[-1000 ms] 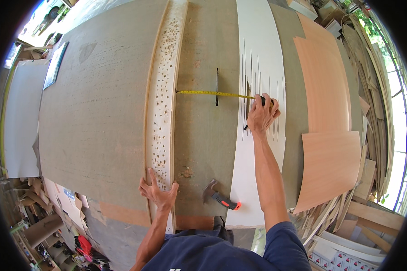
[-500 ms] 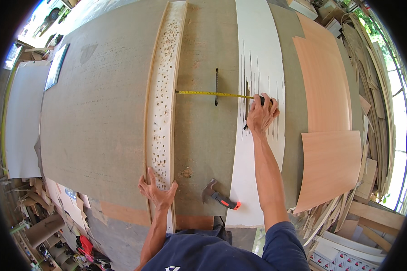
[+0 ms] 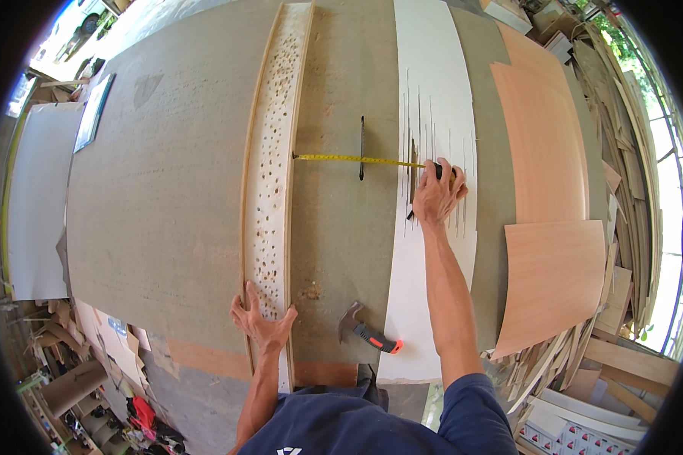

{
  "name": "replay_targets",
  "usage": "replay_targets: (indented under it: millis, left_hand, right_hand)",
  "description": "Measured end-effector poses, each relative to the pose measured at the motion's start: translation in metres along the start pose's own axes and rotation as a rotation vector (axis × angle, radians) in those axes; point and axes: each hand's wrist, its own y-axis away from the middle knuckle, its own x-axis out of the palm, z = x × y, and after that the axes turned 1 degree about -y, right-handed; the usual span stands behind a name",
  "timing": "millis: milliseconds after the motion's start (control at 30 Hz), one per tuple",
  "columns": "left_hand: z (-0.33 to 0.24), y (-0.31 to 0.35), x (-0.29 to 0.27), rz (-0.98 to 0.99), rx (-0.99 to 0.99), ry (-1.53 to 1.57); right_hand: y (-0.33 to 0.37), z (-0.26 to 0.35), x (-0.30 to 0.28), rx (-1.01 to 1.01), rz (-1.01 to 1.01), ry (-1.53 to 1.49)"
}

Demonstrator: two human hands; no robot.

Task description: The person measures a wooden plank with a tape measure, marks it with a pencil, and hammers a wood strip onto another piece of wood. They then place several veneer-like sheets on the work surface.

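The tape measure [image 3: 391, 161] reaches from the holey board [image 3: 269, 174] to over the white sheet [image 3: 435, 68]. Its case [image 3: 439, 171] looks hard and light, its strip bendy, so my right hand [image 3: 436, 199] curls around the case. My left hand [image 3: 265, 324] spreads across the holey board.

— From way over here, what sort of place do I have on my feed?
— A woodworking shop, I'd say: I see a broad, scuffed worktable [image 3: 159, 189], a claw hammer [image 3: 369, 334] lying on it, a yellow measuring tape [image 3: 334, 158] drawn out across it, thin wood-toned sheets [image 3: 554, 280] along its right side, and long timber strips [image 3: 624, 136] piled past that edge
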Motion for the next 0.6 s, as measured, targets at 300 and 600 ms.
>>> replay_targets:
  millis: [300, 600]
  left_hand:
    - [-0.0044, -0.0033, -0.0041, 0.023, -0.017, 0.019]
    - [0.0008, -0.0005, 0.0012, 0.004, 0.034, -0.051]
  right_hand:
    - [0.0003, -0.0014, 0.0008, 0.015, 0.033, -0.005]
    - [-0.0003, -0.0009, 0.0007, -0.004, 0.008, 0.007]
